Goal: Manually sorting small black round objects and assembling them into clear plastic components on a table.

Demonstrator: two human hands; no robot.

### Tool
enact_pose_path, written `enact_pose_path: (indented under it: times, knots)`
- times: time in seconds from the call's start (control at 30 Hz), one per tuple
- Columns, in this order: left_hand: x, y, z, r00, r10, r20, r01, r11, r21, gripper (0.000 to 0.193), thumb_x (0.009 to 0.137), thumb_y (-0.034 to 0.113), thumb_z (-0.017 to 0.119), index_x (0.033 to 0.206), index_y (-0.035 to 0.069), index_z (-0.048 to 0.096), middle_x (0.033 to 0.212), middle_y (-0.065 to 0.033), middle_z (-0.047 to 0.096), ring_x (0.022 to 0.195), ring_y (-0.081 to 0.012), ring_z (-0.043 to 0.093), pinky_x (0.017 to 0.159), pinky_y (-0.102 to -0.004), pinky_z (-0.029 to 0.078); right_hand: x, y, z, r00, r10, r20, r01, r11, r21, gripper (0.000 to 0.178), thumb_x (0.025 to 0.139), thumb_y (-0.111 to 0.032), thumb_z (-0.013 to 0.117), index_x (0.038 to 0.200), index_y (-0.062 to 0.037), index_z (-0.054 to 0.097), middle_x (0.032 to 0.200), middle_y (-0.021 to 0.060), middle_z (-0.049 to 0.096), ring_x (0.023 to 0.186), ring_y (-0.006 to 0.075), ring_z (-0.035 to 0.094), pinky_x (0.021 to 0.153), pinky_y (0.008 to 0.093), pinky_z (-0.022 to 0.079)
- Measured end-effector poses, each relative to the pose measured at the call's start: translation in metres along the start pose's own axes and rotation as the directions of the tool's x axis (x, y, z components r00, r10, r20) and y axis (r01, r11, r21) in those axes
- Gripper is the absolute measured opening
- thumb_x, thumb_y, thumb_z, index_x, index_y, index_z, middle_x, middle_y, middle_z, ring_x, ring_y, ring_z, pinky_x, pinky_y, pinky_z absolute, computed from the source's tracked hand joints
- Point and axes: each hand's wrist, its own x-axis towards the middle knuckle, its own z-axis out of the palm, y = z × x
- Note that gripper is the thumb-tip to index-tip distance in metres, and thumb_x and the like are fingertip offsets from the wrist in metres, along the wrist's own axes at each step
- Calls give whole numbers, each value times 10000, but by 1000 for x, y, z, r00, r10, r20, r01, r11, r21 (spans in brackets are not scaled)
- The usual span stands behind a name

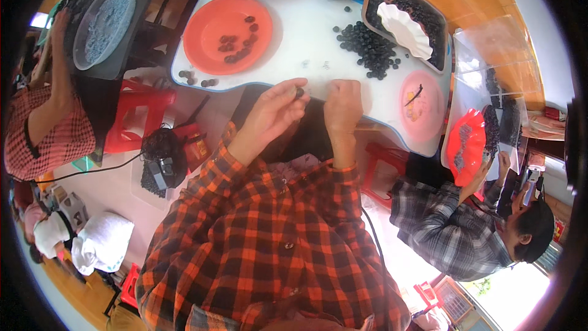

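Pinching a small dark piece (299,92) between thumb and fingers of your left hand (272,112), at the near edge of the white table (300,30). Your right hand (343,107), near it: fingers curled; cannot tell whether they grip anything.

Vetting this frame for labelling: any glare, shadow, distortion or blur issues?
All head view: bright opening at lower right is blown out; orange basin casts a soft shadow on the white table; co-worker at right is warped near the dark rim; left hand and right hand read clearly, but the small dark piece held lacks fine detail.
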Motion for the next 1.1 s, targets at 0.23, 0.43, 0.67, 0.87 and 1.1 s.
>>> enact_pose_path:
  times: [0.23,0.43,0.67,0.87,1.1]
  knots:
    - [-2,3,-2,999,-28,34,31,994,-101,309,999,93,555,1265,-59,518,1059,-153,619,818,-137,594,746,-246,561,3,-18,-17,986,162,27,-161,919,360,43,902,-43,612,918,-5,600,897,148,591,790,339,611,688,406,490]
    - [-2,3,-4,996,-20,92,30,994,-102,295,1005,125,559,1243,-45,522,1031,-138,626,823,-133,602,711,-227,559,3,-31,-28,975,172,142,-220,844,489,43,906,-27,616,916,6,590,868,153,598,763,305,619,677,373,491]
    - [-3,4,3,998,-2,58,7,996,-87,283,1005,139,564,1228,-29,521,997,-126,635,797,-123,602,677,-218,543,4,-42,-39,956,199,214,-289,740,608,32,910,-18,621,918,8,605,855,115,618,734,198,608,653,309,478]
    - [-4,3,-2,999,31,21,-30,999,-29,268,1008,149,558,1212,-24,539,973,-116,641,764,-123,612,668,-232,552,5,-52,-49,966,117,229,-245,687,684,36,912,-22,633,929,5,617,858,87,625,731,162,605,645,281,477]
    - [-3,-1,5,991,93,-96,-83,991,102,216,1002,163,572,1117,-14,617,838,-49,636,686,-122,612,640,-242,536,3,-56,-47,967,91,240,-239,662,711,32,903,-11,641,929,-3,625,871,92,622,766,190,637,667,292,496]
